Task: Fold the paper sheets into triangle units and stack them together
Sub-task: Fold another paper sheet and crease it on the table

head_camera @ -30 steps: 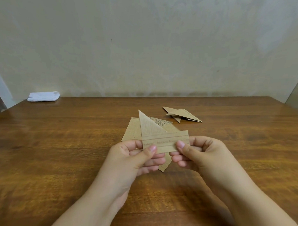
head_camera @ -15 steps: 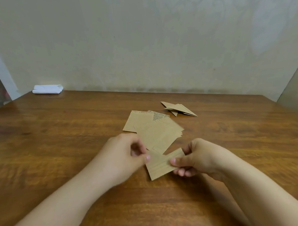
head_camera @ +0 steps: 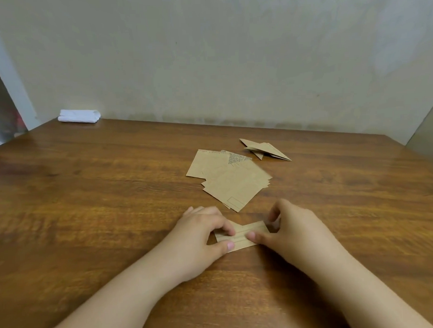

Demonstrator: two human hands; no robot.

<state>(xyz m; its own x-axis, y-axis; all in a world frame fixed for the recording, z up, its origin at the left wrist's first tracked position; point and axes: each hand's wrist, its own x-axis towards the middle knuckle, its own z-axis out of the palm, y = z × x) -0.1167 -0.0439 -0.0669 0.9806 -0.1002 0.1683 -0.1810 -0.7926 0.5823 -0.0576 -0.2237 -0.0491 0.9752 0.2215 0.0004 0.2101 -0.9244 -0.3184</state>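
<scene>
On the near middle of the wooden table (head_camera: 94, 207) my two hands work a folded paper strip (head_camera: 241, 234) that lies flat on the wood, its long edges running slightly uphill from left to right. My left hand (head_camera: 200, 235) curls over the strip's left end, thumb on the near edge and fingertips on the far edge, pinching it down. My right hand (head_camera: 296, 231) takes the right end, thumb pressed on the near long edge close to the middle and the bent fingers closed round the far right corner. Just beyond my knuckles, apart from the strip, lies the loose pile of flat brown sheets (head_camera: 232, 181), fanned so that their corners stick out unevenly; its nearest corner points down into the gap between my hands. Farther back and to the right, apart from the pile, sit the finished triangle units (head_camera: 265, 151), overlapping one another with their points aimed right. A white folded cloth (head_camera: 78, 116) rests at the far left corner against the wall. Wide bare wood stretches to my left and right.
</scene>
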